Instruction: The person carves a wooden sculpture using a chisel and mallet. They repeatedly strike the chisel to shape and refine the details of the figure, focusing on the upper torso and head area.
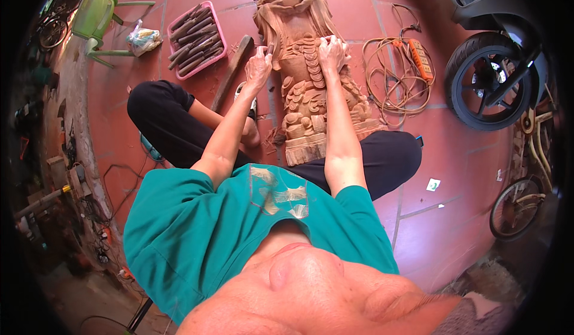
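A carved wooden statue [305,87] of a robed figure lies on its back between my legs, its base toward me. My left hand [259,67] is closed at the statue's left edge. A short brown handle, like that of a carving chisel [270,48], sticks up out of its fingers; the blade cannot be made out. Across the statue's middle, beside a column of overlapping carved discs, my right hand [332,55] rests with fingers curled together. Whatever those fingers grip is hidden.
Left of the statue lie a long wooden bar [232,75] and a pink basket [223,34] of dark-handled tools. A green chair [95,12] and plastic bag [143,39] stand farther left. To the right are an orange power strip [421,61], a coiled cord [382,87] and a motorbike wheel [454,87].
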A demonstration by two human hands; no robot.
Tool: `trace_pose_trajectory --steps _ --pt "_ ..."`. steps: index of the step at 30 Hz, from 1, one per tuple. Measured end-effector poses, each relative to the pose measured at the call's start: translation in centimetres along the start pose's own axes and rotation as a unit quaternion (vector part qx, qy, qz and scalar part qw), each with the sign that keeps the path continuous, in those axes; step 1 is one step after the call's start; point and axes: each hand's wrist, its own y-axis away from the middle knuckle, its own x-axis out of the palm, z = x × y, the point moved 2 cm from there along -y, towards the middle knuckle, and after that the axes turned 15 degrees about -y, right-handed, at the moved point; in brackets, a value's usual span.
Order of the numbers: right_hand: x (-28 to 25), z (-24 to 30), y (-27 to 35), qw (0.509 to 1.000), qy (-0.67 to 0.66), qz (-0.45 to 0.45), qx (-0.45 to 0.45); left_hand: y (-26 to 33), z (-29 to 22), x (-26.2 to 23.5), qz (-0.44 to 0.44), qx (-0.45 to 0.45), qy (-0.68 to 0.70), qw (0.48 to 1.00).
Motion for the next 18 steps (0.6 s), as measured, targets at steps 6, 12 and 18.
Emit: trace_pose_trajectory --steps 6,12,18 --pt "0.1 -0.5 0.0 1.000 0.007 -0.010 -0.012 -1.9 -0.2 0.5 -0.027 0.063 -0.020 0.997" --pt "0.4 0.0 0.0 1.000 0.006 -0.006 -0.018 -7.6 -1.7 0.8 -0.093 0.062 -0.079 0.991" --pt "0.4 -0.8 -0.1 1.000 0.018 -0.012 -0.019 -5.2 -1.8 0.8 -0.043 0.081 -0.107 0.990"
